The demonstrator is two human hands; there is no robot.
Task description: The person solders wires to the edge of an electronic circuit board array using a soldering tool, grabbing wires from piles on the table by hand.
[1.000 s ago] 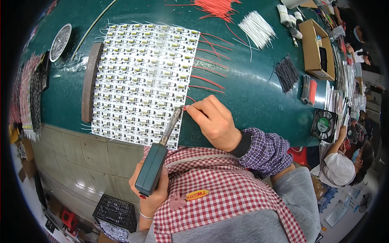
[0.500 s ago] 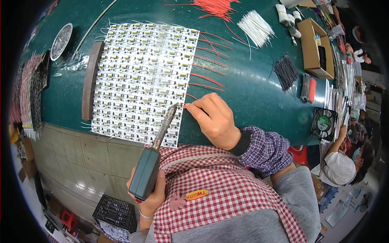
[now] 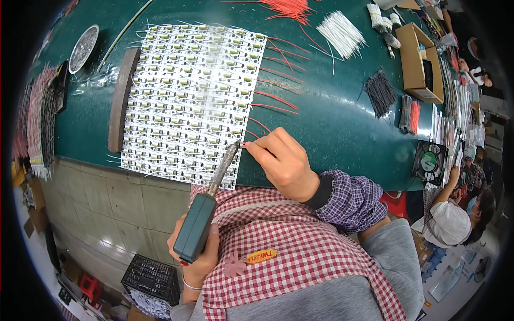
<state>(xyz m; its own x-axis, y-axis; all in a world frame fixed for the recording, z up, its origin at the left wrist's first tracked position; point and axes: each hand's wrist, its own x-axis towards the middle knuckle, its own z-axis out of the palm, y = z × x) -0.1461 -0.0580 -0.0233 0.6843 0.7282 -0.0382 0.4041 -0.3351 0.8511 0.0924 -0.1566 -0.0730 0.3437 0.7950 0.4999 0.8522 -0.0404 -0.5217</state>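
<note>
A white panel of small circuit boards [image 3: 184, 115] lies on the green table, its rows filled with small yellowish and black components and thin white wires. My left hand [image 3: 202, 263] is wrapped round the dark green handle of a soldering iron [image 3: 196, 224], whose tip points at the panel's right edge, close to my right fingertips. My right hand [image 3: 287, 163] pinches a short red wire [image 3: 244, 145] against that edge; most of this wire is hidden by the fingers. Several red wires [image 3: 276, 97] stick out from the same edge farther up.
A brown bar [image 3: 123, 101] lies along the panel's left side. Bundles of red wires [image 3: 289, 9], white wires [image 3: 341, 35] and black wires [image 3: 380, 93] lie beyond. At right stand a cardboard box [image 3: 423, 88] and a small fan [image 3: 428, 162]. A metal dish [image 3: 84, 49] sits far left.
The soldering iron's tip has moved slightly right to the panel's edge. My right hand has shifted slightly right and nearer me, and more red wire shows free just above its fingers.
</note>
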